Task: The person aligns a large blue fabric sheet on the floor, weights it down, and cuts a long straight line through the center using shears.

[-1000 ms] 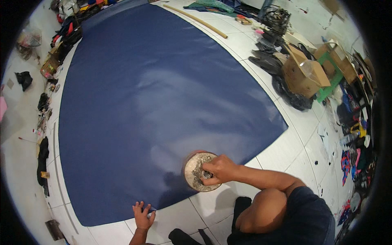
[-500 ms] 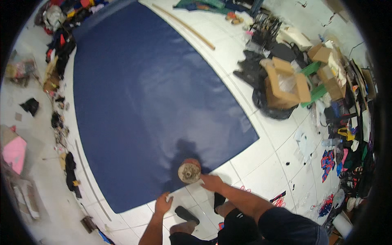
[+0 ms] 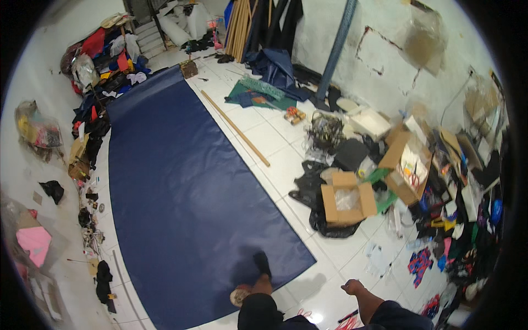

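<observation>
A large dark blue sheet point(image 3: 181, 203) with a smooth sheen lies spread over the white tiled floor. My right hand point(image 3: 355, 287) is past the sheet's right corner, above the tiles, with its fingers curled in; what they hold, if anything, is hidden. My left hand is out of view. One of my feet, in a dark sock point(image 3: 262, 264), stands on the sheet near its front edge. Beside that leg sits a squat round thing point(image 3: 239, 296), pale on top and partly covered by my leg.
A long wooden stick point(image 3: 235, 128) lies along the sheet's right side. Farther right are an open cardboard box point(image 3: 347, 199) on black plastic and heaps of cloth. A thin grey strip point(image 3: 126, 286) runs by the left edge. Brown tubes point(image 3: 240, 30) lean at the back.
My view has tipped up toward the far end of the room. My left hand has dropped out of view, my right hand has moved right, and a foot is now on the sheet.
</observation>
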Tool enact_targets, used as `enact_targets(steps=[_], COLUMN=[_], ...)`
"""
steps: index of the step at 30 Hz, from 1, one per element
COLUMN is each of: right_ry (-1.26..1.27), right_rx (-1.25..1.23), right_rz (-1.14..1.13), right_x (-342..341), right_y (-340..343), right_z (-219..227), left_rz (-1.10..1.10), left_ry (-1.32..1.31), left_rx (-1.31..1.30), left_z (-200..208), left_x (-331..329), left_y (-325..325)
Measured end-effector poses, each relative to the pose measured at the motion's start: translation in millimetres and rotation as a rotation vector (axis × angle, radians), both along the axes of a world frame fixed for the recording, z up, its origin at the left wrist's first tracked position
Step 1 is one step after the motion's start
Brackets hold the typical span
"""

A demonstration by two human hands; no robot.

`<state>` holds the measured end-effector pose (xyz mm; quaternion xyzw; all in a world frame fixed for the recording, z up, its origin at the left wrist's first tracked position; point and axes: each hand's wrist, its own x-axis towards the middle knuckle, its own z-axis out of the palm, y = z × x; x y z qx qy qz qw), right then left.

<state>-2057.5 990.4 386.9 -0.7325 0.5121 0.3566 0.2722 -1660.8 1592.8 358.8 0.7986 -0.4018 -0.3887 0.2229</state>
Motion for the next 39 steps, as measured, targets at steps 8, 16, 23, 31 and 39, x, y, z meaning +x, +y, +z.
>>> enact_targets(steps=[8, 16, 23, 31, 39], right_ry=[-0.221, -0.255, -0.361, -0.498, -0.798], right_rx=[-0.14, 0.237, 0.175, -0.307, -0.375], right_rz=[-0.386, -0.688, -0.527, -0.239, -0.194], right_x=[88, 242, 360, 556, 840], right_y=[-114, -161, -370, -839, -1058], right_z=[49, 43, 0, 51, 121], left_rz=[0.318, 0.675, 0.792, 0.134, 0.579], left_ry=[0.281, 0.12, 0.068, 0.334, 0.46], left_rx=[0.515, -0.048, 0.068, 0.665, 0.689], left_z=[-13, 181, 146, 60, 34], left_x=[228, 493, 585, 512, 659], left_y=[-260, -626, -790, -852, -952])
